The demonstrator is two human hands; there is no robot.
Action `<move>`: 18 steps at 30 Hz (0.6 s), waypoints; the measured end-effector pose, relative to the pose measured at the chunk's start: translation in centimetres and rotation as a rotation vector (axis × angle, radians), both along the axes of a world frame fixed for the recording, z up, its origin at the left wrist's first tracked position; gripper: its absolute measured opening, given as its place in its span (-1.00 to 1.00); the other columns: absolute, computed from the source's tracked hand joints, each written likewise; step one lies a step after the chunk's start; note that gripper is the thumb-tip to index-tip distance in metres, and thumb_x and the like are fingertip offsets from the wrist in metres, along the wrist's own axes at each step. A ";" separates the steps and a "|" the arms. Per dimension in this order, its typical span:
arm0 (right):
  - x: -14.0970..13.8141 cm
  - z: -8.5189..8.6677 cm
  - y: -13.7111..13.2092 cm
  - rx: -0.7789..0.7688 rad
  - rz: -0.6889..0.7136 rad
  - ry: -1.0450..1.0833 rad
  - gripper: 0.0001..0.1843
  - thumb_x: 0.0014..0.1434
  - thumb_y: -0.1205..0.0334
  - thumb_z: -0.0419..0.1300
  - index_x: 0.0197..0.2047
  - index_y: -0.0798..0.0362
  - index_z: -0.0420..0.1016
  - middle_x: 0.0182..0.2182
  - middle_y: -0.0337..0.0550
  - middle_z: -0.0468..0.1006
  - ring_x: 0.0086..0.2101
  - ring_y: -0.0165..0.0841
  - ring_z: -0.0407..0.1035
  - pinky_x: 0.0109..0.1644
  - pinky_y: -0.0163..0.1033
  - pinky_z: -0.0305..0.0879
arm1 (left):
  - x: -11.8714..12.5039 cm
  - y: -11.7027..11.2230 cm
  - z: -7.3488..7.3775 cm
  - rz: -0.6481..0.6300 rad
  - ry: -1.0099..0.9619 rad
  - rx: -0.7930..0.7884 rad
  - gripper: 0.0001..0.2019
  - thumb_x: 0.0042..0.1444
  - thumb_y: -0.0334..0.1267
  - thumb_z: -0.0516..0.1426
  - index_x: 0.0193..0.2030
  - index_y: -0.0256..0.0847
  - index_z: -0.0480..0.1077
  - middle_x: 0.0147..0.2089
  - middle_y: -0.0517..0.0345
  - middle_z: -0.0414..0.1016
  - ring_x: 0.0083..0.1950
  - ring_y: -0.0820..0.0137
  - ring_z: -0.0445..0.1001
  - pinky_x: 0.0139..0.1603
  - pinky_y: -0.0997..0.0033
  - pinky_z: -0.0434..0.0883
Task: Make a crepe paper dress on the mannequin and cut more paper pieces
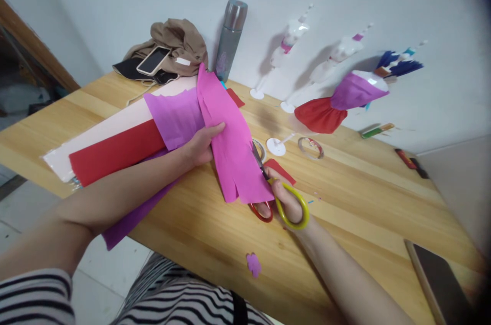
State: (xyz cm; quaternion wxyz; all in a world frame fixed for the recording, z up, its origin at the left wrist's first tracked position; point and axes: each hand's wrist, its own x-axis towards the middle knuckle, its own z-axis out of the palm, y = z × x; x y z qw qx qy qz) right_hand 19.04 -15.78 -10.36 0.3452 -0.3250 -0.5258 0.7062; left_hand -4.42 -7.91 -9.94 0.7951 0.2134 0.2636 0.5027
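My left hand (203,145) is closed on a sheet of bright pink paper or felt (230,135), thumb on top, the sheet held up at a slant above the table. In my right hand (286,197) are scissors (303,212) with a yellow handle loop. Their blades meet the pink sheet's right edge, where a small cut shows, and part of the lower blade is hidden behind it. The sheet's lower edge has a notch. Below my hands a small purple flower-shaped cutout (253,264) lies on the wooden table (207,222).
Purple (178,115) and red sheets (118,153) lie at left. Behind stand a thermos (230,41) and a brown cloth bundle (180,41) with a phone (153,61). Decorated stands, one with a red skirt (322,115), tape rolls (311,148) and a dark phone (437,279) are at right.
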 end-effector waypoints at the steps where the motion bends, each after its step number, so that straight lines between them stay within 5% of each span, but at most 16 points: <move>1: 0.0 -0.1 0.0 0.003 -0.004 0.001 -0.51 0.25 -0.32 0.11 -0.21 -0.03 0.23 -0.72 -0.38 0.35 -0.74 -0.44 0.17 -0.66 -0.32 -0.06 | 0.1 -0.1 0.1 -0.007 -0.001 0.012 -0.67 0.14 -0.21 0.26 0.00 -0.37 0.50 -0.08 -0.18 0.64 0.04 0.07 0.59 0.30 -0.02 0.36; 18: 0.3 -0.8 -0.1 0.029 -0.071 -0.031 -0.59 0.28 -0.24 0.14 -0.24 -0.08 0.20 -0.71 -0.37 0.39 -0.73 -0.40 0.19 -0.66 -0.30 0.07 | 0.8 -0.8 0.6 0.012 0.034 -0.010 -0.68 0.15 -0.23 0.25 -0.01 -0.38 0.48 -0.07 -0.22 0.63 0.11 -0.01 0.56 0.27 -0.07 0.40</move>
